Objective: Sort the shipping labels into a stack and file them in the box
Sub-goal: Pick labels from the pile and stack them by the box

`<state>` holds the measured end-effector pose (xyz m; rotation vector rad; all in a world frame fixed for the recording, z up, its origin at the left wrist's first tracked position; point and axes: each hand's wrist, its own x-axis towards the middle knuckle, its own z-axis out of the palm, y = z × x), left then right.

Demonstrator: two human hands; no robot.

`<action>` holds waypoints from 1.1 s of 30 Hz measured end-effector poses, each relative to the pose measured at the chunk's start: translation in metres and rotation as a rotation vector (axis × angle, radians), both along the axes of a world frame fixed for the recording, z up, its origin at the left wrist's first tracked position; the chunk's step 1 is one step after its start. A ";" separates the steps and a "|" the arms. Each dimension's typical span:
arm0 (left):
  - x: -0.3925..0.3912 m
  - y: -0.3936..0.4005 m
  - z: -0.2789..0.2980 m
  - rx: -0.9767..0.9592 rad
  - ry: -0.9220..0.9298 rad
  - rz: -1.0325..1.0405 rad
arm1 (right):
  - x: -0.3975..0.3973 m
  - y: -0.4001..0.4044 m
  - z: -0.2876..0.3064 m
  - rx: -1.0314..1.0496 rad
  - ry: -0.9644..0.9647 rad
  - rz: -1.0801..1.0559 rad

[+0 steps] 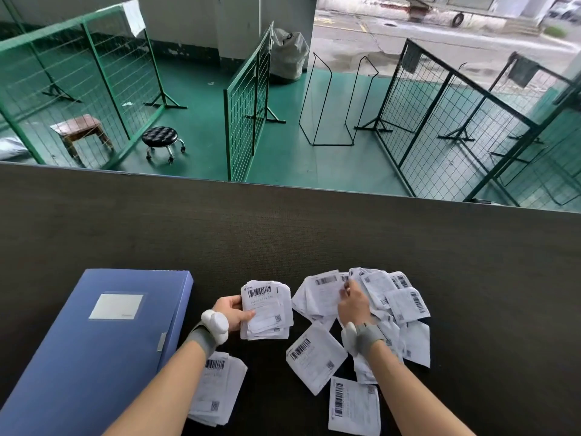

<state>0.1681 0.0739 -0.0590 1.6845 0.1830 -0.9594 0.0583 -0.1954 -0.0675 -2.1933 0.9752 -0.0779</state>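
My left hand grips a small stack of white shipping labels, barcodes facing up, just above the dark table. My right hand reaches into a loose heap of labels to the right, fingers pinching the edge of one label there. Two single labels lie in front of the heap. Another stack of labels rests under my left forearm. A closed blue file box with a white tag lies at the left of the table.
The dark table stretches far ahead to its back edge. Beyond it, on a green floor, stand green mesh fence panels, a black rolling stool and a wooden stool.
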 end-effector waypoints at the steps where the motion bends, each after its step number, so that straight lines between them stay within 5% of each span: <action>1: -0.001 -0.001 0.001 -0.015 0.012 0.007 | 0.002 0.004 0.004 0.134 -0.065 0.021; 6: -0.008 -0.009 0.015 -0.161 0.084 0.025 | 0.011 0.035 0.007 0.377 -0.154 0.085; 13: -0.013 -0.009 0.018 -0.213 0.089 0.030 | 0.011 0.065 0.006 0.419 -0.075 0.280; 28: -0.015 -0.020 0.020 -0.254 0.053 0.011 | 0.011 0.064 0.011 0.460 -0.071 0.279; 33: -0.012 -0.012 0.014 -0.197 0.046 0.033 | 0.017 0.045 -0.006 0.101 0.002 0.057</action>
